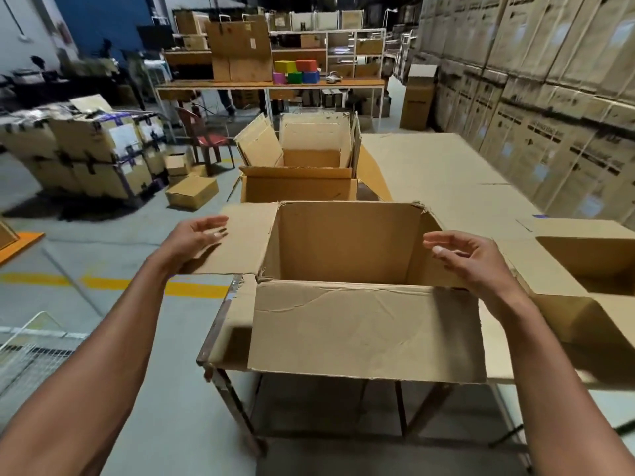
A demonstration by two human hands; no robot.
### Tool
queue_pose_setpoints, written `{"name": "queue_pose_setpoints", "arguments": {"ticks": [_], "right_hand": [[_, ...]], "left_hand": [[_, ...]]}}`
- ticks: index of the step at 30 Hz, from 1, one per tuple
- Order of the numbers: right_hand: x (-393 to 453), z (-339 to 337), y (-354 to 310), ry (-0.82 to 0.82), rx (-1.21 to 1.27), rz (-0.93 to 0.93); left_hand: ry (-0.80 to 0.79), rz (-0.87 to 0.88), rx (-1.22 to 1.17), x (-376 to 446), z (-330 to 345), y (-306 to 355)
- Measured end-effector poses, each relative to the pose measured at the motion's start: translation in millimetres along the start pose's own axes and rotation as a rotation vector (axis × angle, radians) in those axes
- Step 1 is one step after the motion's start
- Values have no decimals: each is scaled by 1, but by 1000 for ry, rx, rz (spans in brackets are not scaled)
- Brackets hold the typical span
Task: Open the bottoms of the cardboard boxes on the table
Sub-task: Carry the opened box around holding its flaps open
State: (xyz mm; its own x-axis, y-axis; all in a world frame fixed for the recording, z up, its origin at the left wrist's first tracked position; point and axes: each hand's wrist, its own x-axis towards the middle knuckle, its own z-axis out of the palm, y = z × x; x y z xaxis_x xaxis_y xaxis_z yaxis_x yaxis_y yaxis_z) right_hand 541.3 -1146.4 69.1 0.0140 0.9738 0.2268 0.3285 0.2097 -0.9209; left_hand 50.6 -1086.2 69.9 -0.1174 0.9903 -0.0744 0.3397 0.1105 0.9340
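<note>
An open cardboard box [347, 242] stands on the table's near left corner with all its flaps spread outward; its near flap [364, 331] hangs over the table edge. My left hand [197, 235] hovers above the box's left flap [237, 242], fingers loosely curved and holding nothing. My right hand [467, 255] floats over the box's right side, fingers relaxed and empty. A second open box [584, 266] sits at the right, and a third [299, 187] stands behind with flat cardboard sheets propped inside it.
The cardboard-covered table [446, 173] stretches away to the right; its metal edge [216, 324] and legs show below. Stacked cartons [549, 97] line the right wall. Taped boxes [92, 152], a red chair [206, 139] and shelving [275, 63] stand farther off.
</note>
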Motion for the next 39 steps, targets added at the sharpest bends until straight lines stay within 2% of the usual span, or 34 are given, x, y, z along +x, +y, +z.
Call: {"name": "queue_pose_setpoints", "arguments": {"ticks": [4,9,14,19,25,32,36,39], "right_hand": [[11,-5,1,-17,-13,4],[27,-20,-4,-1,-18,-1],[46,-41,7,13,-59,58],[47,-53,32,29,-48,156],[46,-65,69,-45,89,406],[24,-65,115,-26,241,465],[20,-61,114,5,380,518],[26,-70,103,4,303,523]], "left_hand": [[-64,48,-23,-4,-20,48],[-162,89,203,2,-12,87],[-167,170,326,0,12,108],[-160,201,378,2,24,119],[-152,206,408,0,28,122],[-136,200,416,-8,29,123],[-117,191,426,-9,26,121],[-115,183,422,-9,22,119]]}}
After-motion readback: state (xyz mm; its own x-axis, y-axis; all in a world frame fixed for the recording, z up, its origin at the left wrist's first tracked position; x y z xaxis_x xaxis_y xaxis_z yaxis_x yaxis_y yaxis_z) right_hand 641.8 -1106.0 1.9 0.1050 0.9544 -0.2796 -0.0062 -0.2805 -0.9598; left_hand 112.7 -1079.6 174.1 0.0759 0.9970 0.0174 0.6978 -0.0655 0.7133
